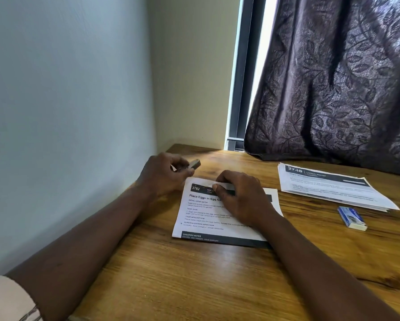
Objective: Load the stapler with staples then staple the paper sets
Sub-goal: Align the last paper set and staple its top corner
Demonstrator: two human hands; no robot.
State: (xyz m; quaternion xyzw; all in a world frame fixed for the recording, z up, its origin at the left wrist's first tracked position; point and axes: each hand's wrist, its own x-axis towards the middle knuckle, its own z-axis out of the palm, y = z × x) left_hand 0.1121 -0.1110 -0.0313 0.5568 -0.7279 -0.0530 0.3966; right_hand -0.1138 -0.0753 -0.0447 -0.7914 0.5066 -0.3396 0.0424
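Note:
A printed paper set [208, 218] headed "3782" lies on the wooden desk [194, 279] in front of me. My right hand [240, 198] rests on its top part, fingers closed around a pale grey and dark bar that looks like the stapler [226, 186]; most of it is hidden under the hand. My left hand [164, 174] hovers just left of the paper's top corner and pinches a small grey metallic block, apparently a strip of staples [194, 163]. A blue and white staple box [352, 217] lies to the right.
A stack of more printed paper sets [328, 186] sits at the back right, partly under a dark patterned curtain [333, 89]. A wall [67, 112] runs close along the desk's left edge, and a window frame stands at the back.

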